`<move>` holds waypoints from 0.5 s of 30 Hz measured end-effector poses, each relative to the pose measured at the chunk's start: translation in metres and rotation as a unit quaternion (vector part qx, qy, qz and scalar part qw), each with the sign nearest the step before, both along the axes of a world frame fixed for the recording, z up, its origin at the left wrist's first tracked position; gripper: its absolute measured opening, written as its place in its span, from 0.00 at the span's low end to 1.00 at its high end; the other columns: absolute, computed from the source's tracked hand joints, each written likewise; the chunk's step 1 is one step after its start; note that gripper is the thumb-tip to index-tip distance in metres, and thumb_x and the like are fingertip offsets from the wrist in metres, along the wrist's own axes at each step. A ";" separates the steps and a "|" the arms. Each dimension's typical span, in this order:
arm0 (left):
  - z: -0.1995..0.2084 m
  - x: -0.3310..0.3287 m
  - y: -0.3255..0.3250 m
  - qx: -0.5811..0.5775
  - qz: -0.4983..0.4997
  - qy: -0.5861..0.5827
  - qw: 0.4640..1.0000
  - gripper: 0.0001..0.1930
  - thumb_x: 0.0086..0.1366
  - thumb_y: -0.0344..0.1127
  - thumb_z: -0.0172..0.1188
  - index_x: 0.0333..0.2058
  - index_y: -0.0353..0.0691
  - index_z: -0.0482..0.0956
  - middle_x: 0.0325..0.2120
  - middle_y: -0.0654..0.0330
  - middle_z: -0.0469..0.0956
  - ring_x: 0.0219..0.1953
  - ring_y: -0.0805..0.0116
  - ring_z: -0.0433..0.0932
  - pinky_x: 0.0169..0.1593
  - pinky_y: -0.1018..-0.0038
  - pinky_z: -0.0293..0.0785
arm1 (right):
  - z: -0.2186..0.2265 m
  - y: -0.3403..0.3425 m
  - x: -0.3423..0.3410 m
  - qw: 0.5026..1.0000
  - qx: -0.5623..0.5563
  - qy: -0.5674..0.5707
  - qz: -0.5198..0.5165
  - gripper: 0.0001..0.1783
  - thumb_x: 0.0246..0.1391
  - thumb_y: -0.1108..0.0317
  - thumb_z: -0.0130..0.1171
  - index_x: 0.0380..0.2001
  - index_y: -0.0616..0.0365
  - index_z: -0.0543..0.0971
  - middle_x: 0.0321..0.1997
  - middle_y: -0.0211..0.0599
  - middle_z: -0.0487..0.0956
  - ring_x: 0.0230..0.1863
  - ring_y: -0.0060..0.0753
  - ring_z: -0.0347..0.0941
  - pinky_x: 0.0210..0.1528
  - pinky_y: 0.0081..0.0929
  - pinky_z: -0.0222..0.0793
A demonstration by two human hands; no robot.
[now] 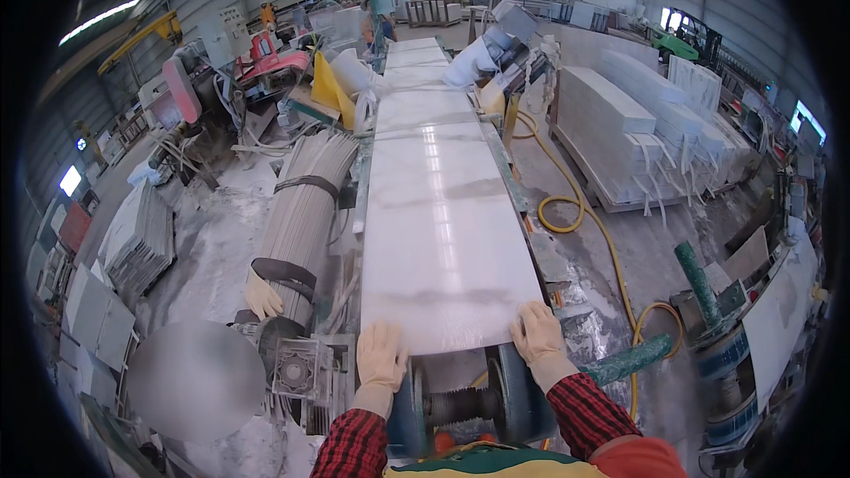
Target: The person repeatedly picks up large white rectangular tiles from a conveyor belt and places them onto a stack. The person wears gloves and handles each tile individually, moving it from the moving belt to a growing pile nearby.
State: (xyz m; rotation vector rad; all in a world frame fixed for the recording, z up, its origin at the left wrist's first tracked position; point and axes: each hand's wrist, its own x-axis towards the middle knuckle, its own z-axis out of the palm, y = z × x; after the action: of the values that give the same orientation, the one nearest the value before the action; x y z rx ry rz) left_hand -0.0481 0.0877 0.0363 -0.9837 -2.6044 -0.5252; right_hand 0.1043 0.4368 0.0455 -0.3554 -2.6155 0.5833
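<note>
A long white stone slab (440, 239) with grey veining lies flat in front of me, its near end over a blue roller frame (522, 394). My left hand (381, 358), in a cream glove, grips the slab's near left corner. At the near right corner, my right hand (537, 336), gloved alike, has its fingers bent over the edge. The undersides of both hands are hidden. Light reflects in a bright stripe down the polished surface. Further slabs (418, 80) continue the line away from me.
Left of the slab are a strapped bundle of strips (301, 204), a small motor (297, 372) and a cream glove (263, 294) beside a blurred patch. Stacked stone blocks (611, 115) stand right. A yellow hose (611, 257) winds near green pipes (633, 358).
</note>
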 end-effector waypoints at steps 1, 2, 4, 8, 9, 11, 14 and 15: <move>0.011 -0.002 -0.002 -0.017 0.000 -0.052 0.999 0.30 0.65 0.42 0.70 0.64 0.42 0.77 0.70 0.44 0.70 0.71 0.36 0.65 0.73 0.45 0.61 | 0.003 -0.005 -0.007 1.000 0.009 0.013 -0.015 0.20 0.61 0.61 0.63 0.52 0.62 0.77 0.58 0.59 0.78 0.61 0.67 0.73 0.68 0.58 0.68; 0.010 0.000 -0.002 -0.017 0.014 -0.020 1.000 0.30 0.65 0.43 0.70 0.64 0.43 0.78 0.69 0.44 0.71 0.70 0.37 0.66 0.73 0.45 0.60 | 0.007 -0.006 -0.007 0.999 0.030 0.019 -0.003 0.22 0.61 0.61 0.63 0.53 0.62 0.78 0.58 0.58 0.78 0.62 0.66 0.73 0.68 0.58 0.68; 0.008 0.008 0.001 -0.018 0.038 0.043 0.998 0.30 0.64 0.45 0.69 0.63 0.43 0.78 0.66 0.44 0.73 0.69 0.38 0.67 0.74 0.46 0.60 | 0.017 -0.009 -0.003 0.997 0.070 0.031 0.017 0.25 0.61 0.59 0.63 0.56 0.62 0.78 0.57 0.57 0.78 0.62 0.64 0.73 0.67 0.58 0.67; 0.012 0.008 0.002 -0.043 0.022 -0.018 0.999 0.32 0.66 0.46 0.68 0.66 0.43 0.76 0.69 0.43 0.71 0.70 0.37 0.66 0.74 0.45 0.59 | -0.017 0.000 -0.001 0.989 0.135 0.055 -0.006 0.31 0.64 0.54 0.62 0.64 0.63 0.76 0.67 0.62 0.75 0.71 0.67 0.68 0.76 0.60 0.60; 0.008 0.007 0.000 -0.055 0.024 -0.010 0.998 0.33 0.66 0.46 0.68 0.67 0.43 0.75 0.69 0.43 0.70 0.70 0.37 0.65 0.74 0.44 0.58 | -0.022 -0.001 0.000 0.992 0.119 0.041 -0.005 0.33 0.64 0.53 0.61 0.65 0.63 0.75 0.69 0.64 0.74 0.72 0.68 0.67 0.78 0.60 0.58; 0.004 0.007 -0.003 -0.063 0.025 -0.002 0.998 0.33 0.67 0.46 0.67 0.68 0.42 0.74 0.69 0.43 0.70 0.70 0.36 0.65 0.74 0.44 0.58 | -0.023 -0.002 0.000 0.994 0.109 0.022 -0.005 0.34 0.65 0.53 0.61 0.67 0.63 0.74 0.70 0.65 0.74 0.74 0.69 0.66 0.79 0.61 0.57; 0.002 0.008 -0.007 -0.055 0.020 0.002 0.998 0.33 0.67 0.46 0.67 0.68 0.42 0.74 0.68 0.43 0.70 0.70 0.37 0.65 0.74 0.44 0.58 | -0.021 -0.003 0.000 0.993 0.118 0.013 -0.008 0.34 0.65 0.53 0.60 0.67 0.63 0.74 0.71 0.64 0.73 0.73 0.69 0.67 0.78 0.60 0.57; 0.002 0.009 -0.007 -0.056 0.020 0.005 0.998 0.33 0.67 0.46 0.67 0.68 0.42 0.74 0.68 0.43 0.70 0.70 0.37 0.65 0.74 0.44 0.58 | -0.020 -0.004 0.001 0.993 0.116 0.013 -0.006 0.34 0.65 0.53 0.60 0.68 0.63 0.74 0.71 0.64 0.73 0.73 0.69 0.67 0.79 0.60 0.57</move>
State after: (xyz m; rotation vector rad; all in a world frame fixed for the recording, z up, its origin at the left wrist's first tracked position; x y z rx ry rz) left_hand -0.0395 0.0808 0.0385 -0.9632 -2.6625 -0.3676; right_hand 0.1054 0.4328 0.0257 -0.2874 -2.6182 0.2720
